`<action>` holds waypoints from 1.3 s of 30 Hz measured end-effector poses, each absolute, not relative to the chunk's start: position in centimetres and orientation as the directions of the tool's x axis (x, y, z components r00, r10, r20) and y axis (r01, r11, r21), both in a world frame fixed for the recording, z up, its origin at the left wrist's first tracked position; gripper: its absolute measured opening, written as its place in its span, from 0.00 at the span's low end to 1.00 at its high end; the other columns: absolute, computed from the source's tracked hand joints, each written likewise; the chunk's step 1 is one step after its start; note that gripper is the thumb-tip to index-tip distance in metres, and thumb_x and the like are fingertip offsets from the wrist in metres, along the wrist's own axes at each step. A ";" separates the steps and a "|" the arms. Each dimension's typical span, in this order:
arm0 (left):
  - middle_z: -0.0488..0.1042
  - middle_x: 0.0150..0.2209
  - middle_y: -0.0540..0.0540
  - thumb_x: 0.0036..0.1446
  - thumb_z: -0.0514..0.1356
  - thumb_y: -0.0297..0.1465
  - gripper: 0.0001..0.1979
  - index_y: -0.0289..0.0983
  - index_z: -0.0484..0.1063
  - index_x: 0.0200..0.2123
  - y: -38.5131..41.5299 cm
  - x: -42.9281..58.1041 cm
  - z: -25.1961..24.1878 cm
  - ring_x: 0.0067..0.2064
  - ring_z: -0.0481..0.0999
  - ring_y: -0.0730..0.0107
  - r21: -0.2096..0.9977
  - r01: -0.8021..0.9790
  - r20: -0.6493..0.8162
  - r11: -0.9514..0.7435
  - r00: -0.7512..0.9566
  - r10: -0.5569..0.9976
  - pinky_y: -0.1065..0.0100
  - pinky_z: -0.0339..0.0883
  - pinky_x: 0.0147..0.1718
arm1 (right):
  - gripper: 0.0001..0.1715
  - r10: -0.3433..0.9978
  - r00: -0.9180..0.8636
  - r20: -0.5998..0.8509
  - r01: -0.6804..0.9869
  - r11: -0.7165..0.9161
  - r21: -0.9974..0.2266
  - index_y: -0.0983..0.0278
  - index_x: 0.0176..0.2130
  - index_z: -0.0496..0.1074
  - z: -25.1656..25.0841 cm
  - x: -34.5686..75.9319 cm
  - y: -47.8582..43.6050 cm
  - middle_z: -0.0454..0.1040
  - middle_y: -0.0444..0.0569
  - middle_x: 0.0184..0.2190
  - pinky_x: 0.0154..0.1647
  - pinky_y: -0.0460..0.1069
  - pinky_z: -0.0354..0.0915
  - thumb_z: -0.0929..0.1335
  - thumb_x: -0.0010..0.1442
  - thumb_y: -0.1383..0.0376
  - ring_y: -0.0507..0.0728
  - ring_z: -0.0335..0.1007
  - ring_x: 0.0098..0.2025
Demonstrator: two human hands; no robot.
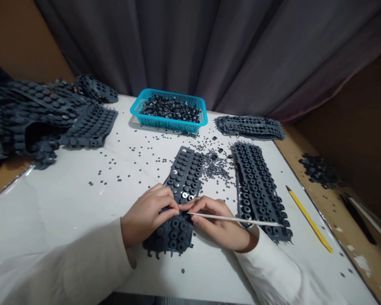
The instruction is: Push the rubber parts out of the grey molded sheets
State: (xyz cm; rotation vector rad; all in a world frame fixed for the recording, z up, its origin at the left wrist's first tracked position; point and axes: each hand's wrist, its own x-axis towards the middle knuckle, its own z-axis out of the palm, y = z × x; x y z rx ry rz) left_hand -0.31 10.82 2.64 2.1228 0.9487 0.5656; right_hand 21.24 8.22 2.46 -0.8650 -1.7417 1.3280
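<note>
A dark grey rubber sheet point(184, 178) studded with small ring-shaped parts lies lengthwise on the white table point(66, 220) in front of me. My left hand point(149, 214) rests on its near half, fingers curled and pressing the sheet down. My right hand point(219, 222) pinches a thin pale stick point(238, 219), its tip at the sheet beside my left fingertips and its tail pointing right.
A second studded sheet point(260, 190) lies to the right, a flat stack point(250, 127) behind it. A blue basket point(168, 111) of loose rings stands at the back. A heap of sheets point(44, 114) fills the left. A yellow pencil point(307, 218) lies at right. Small punched discs point(136, 163) litter the table.
</note>
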 end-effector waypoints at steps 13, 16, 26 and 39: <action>0.69 0.33 0.50 0.61 0.57 0.28 0.07 0.37 0.70 0.30 10.8 -0.3 2.6 0.38 0.64 0.67 0.770 0.452 0.084 -0.450 0.628 0.774 0.67 0.56 0.38 | 0.04 0.863 -0.475 0.174 0.095 0.247 -0.964 0.64 0.37 0.70 2.5 21.2 8.1 0.77 0.55 0.43 0.45 0.51 0.70 0.66 0.61 0.65 0.55 0.75 0.45; 0.69 0.32 0.50 0.61 0.56 0.29 0.08 0.37 0.70 0.29 10.8 -0.3 2.6 0.38 0.64 0.67 0.763 0.462 0.080 -0.453 0.628 0.774 0.67 0.56 0.37 | 0.04 0.859 -0.482 0.174 0.089 0.246 -0.965 0.64 0.38 0.70 2.5 21.3 8.1 0.77 0.56 0.43 0.45 0.51 0.70 0.66 0.62 0.65 0.55 0.74 0.46; 0.70 0.33 0.49 0.62 0.55 0.31 0.09 0.38 0.71 0.30 10.8 -0.3 2.5 0.39 0.65 0.66 0.752 0.472 0.078 -0.461 0.631 0.772 0.65 0.58 0.38 | 0.05 0.846 -0.494 0.201 0.127 0.299 -0.946 0.64 0.38 0.69 2.4 21.3 8.2 0.77 0.57 0.42 0.45 0.51 0.70 0.65 0.62 0.64 0.56 0.74 0.45; 0.69 0.33 0.48 0.63 0.54 0.32 0.10 0.38 0.70 0.30 10.8 -0.3 2.6 0.39 0.65 0.65 0.737 0.484 0.070 -0.471 0.639 0.766 0.66 0.59 0.38 | 0.05 0.844 -0.498 0.200 0.123 0.298 -0.947 0.64 0.38 0.70 2.6 21.3 8.2 0.77 0.57 0.42 0.45 0.50 0.70 0.65 0.62 0.65 0.56 0.75 0.45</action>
